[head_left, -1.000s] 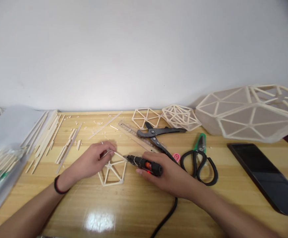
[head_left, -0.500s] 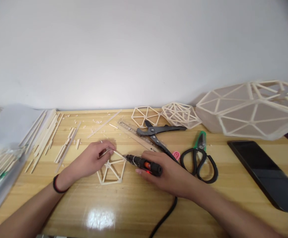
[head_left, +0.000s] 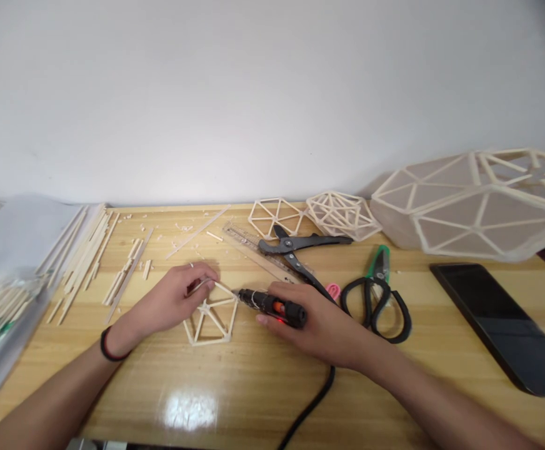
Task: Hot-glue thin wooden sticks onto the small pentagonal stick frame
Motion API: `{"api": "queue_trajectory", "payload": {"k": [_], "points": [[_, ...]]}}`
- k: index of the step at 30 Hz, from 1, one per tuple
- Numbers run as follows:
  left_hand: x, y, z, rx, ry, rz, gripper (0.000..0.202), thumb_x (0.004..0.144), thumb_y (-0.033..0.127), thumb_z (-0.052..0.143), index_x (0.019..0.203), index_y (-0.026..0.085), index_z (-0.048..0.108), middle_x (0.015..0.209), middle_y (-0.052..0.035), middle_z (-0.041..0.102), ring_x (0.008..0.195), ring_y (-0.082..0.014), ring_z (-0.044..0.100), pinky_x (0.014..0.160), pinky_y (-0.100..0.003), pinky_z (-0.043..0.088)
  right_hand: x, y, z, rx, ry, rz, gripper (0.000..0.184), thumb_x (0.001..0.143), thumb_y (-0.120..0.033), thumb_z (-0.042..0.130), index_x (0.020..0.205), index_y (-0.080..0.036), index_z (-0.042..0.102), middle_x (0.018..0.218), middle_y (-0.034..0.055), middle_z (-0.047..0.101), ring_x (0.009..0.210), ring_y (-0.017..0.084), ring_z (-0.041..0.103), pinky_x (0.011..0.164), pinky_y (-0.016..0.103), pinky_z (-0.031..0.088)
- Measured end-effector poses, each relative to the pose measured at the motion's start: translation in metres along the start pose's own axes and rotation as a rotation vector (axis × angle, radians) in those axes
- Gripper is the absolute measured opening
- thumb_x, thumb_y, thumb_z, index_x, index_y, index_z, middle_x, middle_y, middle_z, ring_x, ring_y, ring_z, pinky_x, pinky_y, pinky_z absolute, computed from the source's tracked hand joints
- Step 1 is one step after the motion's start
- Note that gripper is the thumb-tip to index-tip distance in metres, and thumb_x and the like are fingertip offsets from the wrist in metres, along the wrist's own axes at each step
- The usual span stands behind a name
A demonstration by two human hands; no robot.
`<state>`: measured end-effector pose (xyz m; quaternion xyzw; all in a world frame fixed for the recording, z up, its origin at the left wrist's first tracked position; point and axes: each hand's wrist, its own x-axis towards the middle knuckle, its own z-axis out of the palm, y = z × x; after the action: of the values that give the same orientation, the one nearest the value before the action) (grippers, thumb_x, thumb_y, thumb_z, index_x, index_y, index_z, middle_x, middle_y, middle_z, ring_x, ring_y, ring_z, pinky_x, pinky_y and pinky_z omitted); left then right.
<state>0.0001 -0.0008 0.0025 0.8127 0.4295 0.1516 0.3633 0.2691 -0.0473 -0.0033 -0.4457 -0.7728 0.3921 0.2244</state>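
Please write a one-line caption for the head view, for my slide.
Left hand steadies a stick frame while right hand holds a corded tool, tip beside the frame's corner.

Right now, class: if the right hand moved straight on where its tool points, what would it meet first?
Probably the stick pentagon, just off the tip of the black tool the right hand grips; the left hand holds its top.

Left hand (head_left: 174,300) covers one corner of the pale wooden-stick pentagon frame (head_left: 205,308); right hand (head_left: 322,328) half hides the black pen-shaped tool (head_left: 270,305); its black cord (head_left: 313,405) exits below.
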Motion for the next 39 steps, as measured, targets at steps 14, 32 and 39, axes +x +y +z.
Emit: {"api": "queue_trajectory", "payload": {"k": [14, 32, 39], "points": [[0.0009, -0.0002, -0.0002, -0.003, -0.008, 0.003, 0.02, 0.101, 0.024, 0.048, 0.097, 0.017, 0.066, 0.088, -0.0015, 0.067, 0.07, -0.0133, 0.055, 0.064, -0.023, 0.041, -0.0013, -0.0013, -0.0001, -0.031, -0.023, -0.024, 0.026, 0.095, -0.031, 0.062, 0.074, -0.021, 0.05, 0.074, -0.0005, 0.056, 0.069, 0.016, 0.055, 0.066, 0.029, 0.042], [0.0004, -0.0014, -0.0001, 0.001, -0.008, 0.001, 0.02, 0.101, 0.026, 0.048, 0.097, 0.018, 0.066, 0.088, -0.0022, 0.067, 0.071, -0.0142, 0.056, 0.066, -0.024, 0.043, -0.0022, 0.0002, 0.0006, -0.026, -0.023, -0.035, 0.026, 0.095, -0.03, 0.063, 0.074, -0.022, 0.049, 0.075, -0.0004, 0.056, 0.071, 0.017, 0.055, 0.066, 0.029, 0.041], [0.001, -0.0008, 0.0002, 0.01, -0.001, 0.005, 0.022, 0.101, 0.027, 0.047, 0.098, 0.018, 0.067, 0.088, -0.0024, 0.068, 0.069, -0.0137, 0.056, 0.062, -0.024, 0.042, -0.002, 0.0006, 0.0008, -0.029, -0.025, -0.042, 0.024, 0.094, -0.029, 0.064, 0.075, -0.021, 0.05, 0.075, -0.0006, 0.056, 0.07, 0.017, 0.055, 0.066, 0.029, 0.041]]}}
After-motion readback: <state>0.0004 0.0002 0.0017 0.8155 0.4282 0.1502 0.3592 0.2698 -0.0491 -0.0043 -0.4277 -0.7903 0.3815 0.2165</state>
